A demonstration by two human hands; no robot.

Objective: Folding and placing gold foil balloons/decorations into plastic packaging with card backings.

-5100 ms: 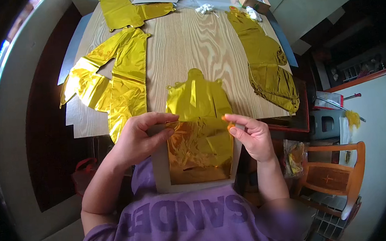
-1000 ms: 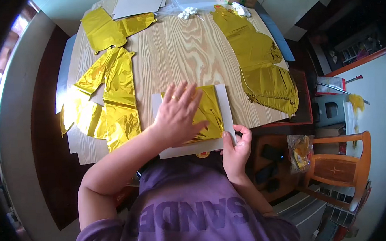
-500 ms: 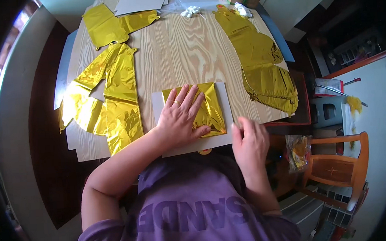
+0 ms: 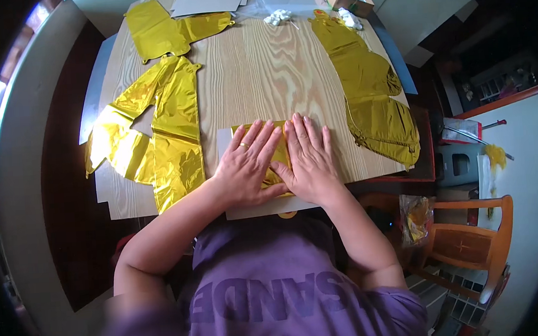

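Fingers extended, clamped on nothing, the left hand and right hand seemingly flatten folded gold foil over white card at the bench's near edge; even pressure seems needed next.

The left hand and the right hand lie flat, side by side — both on a folded gold sheet. The left one wears a ring. Under the gold sheet is a pale card, at the near edge of the wooden table. Shiny gold shapes lie to the left and right. Far back sit a brown box and some white clumps.
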